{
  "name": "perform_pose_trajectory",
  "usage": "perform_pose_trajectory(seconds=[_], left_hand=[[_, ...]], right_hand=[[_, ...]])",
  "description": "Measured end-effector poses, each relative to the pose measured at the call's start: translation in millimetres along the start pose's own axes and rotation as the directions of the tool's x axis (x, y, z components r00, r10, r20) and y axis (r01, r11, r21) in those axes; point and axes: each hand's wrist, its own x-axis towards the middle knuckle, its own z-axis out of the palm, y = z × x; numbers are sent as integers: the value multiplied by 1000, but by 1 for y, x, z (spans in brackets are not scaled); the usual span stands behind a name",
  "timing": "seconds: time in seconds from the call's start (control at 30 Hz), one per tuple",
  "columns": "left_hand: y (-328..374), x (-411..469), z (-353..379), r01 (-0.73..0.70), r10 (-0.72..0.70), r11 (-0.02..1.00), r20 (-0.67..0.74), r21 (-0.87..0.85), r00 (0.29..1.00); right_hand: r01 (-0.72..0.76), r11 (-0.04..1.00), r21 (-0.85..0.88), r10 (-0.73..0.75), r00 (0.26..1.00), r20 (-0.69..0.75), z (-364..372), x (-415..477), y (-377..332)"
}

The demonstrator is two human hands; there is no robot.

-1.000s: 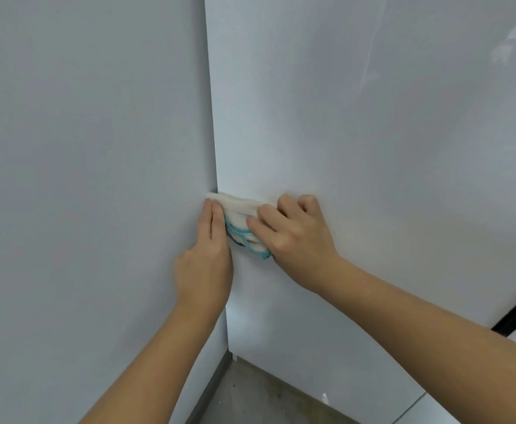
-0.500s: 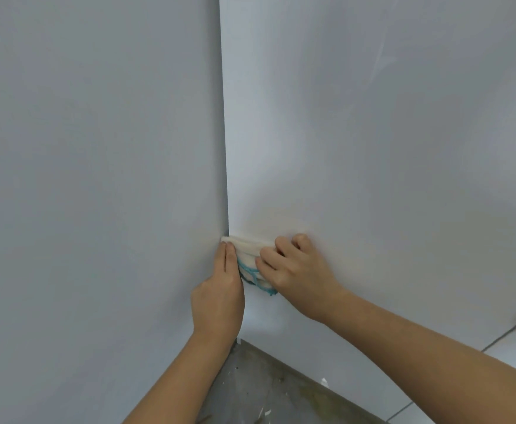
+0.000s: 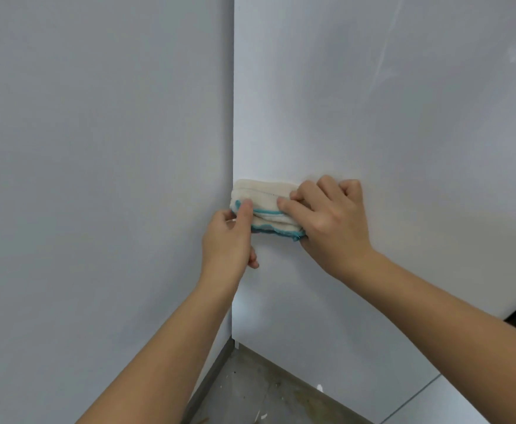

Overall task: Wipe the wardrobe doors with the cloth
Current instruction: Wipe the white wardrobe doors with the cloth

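The left hand (image 3: 229, 237) no longer lies flat with straight fingers beside the cloth (image 3: 269, 198); its thumb and fingers now curl onto the cloth's left end. The right hand (image 3: 333, 221) has its grip further right, so more cloth shows between the two grips. Both grips now sit higher above the bottom edge of the door (image 3: 372, 117) than half a second ago.

Cloth (image 3: 265, 198): soft woven fabric, cream, folded in layers, teal stitched edging, slightly fuzzy. Right wardrobe door (image 3: 372, 117): smooth white panel, faint sheen with streaky reflections. Left panel (image 3: 97, 148): smooth, matt grey-white. Floor (image 3: 265, 393): rough, speckled, dull grey.
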Motion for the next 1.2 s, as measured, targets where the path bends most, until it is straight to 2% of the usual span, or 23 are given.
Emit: perform_pose_trajectory(seconds=[0.1,0.23,0.3,0.4,0.47,0.5,0.57,0.6,0.63,0.67,0.7,0.73,0.77,0.83,0.9,1.07,1.2], left_hand=[[5,19,5,76,-77,993,-4,-85,997],[-10,28,6,42,-46,994,-40,-100,998],[-23,26,5,46,-54,992,-66,-119,996],[-47,25,2,55,-63,995,-86,-89,994],[-56,25,1,59,-67,993,-77,-101,995],[-57,26,1,64,-73,991,-71,-119,995],[-56,27,0,78,-86,986,-56,-146,995],[-54,28,-1,87,-95,985,-42,-151,995],[-52,29,-2,98,-103,984,-24,-151,994],[-49,30,-3,109,-111,983,-5,-145,994],[-47,31,-3,119,-119,984,10,-136,993],[-45,32,-4,132,-131,983,20,-128,991],[-42,32,-4,148,-146,981,28,-125,989],[-37,33,-3,176,-174,977,26,-123,984],[-35,34,0,180,-181,976,6,-126,984],[-43,33,5,96,-103,990,-61,-104,993],[-65,33,5,88,-99,990,-98,-106,990]], right_hand=[[-14,1000,13,14,1000,-3,1,-3,-3],[-10,1000,17,10,1000,22,5,-16,-15],[1,1000,0,-1,996,93,8,-30,-26],[17,1000,23,-23,959,284,10,-60,-43],[-64,990,126,12,928,373,2,-76,-49],[-157,967,203,67,918,391,-4,-83,-52],[-434,826,360,264,861,434,-22,-92,-58],[-607,691,392,391,770,504,-32,-93,-61],[-771,510,381,487,624,611,-39,-90,-63],[-902,280,330,519,431,738,-41,-84,-66],[-968,33,250,476,235,848,-40,-76,-67],[-969,-185,162,384,80,920,-36,-67,-67],[-931,-352,91,286,-15,958,-31,-57,-65],[-832,-554,29,180,-86,980,-18,-38,-63],[-788,-615,30,183,-106,977,-7,-27,-62],[-773,-621,127,327,-109,939,6,-27,-74],[-743,-657,131,349,-145,926,17,-44,-88]])
